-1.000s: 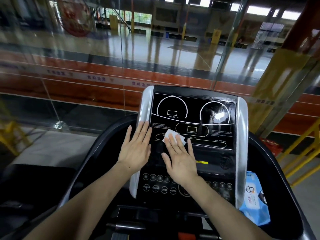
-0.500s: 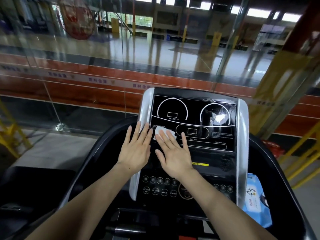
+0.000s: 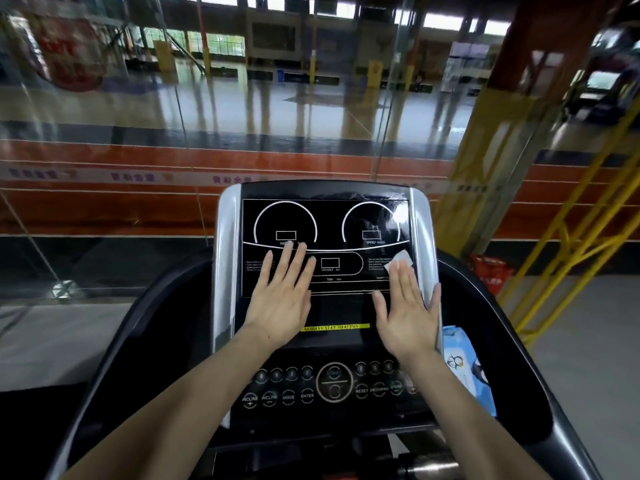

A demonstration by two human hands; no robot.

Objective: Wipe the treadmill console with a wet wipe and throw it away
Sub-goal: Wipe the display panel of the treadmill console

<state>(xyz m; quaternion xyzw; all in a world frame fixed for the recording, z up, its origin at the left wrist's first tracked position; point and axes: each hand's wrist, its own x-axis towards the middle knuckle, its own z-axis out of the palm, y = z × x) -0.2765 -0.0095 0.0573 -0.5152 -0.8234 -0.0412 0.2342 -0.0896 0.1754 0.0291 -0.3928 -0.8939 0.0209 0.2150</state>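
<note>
The treadmill console is a black panel with two white dial outlines and silver side rails. My right hand lies flat at the panel's right edge, fingers pressing a white wet wipe against it. Only the wipe's top corner shows past my fingertips. My left hand rests flat on the left half of the panel, fingers spread and holding nothing. Below both hands runs a row of round buttons.
A blue pack of wet wipes sits in the black side tray right of the console. A glass wall stands straight ahead. Yellow railings and a red bag are on the floor to the right.
My right hand has slid the wipe from the panel's left-centre across to its right edge. My left hand has moved from the silver left rail onto the black panel.
</note>
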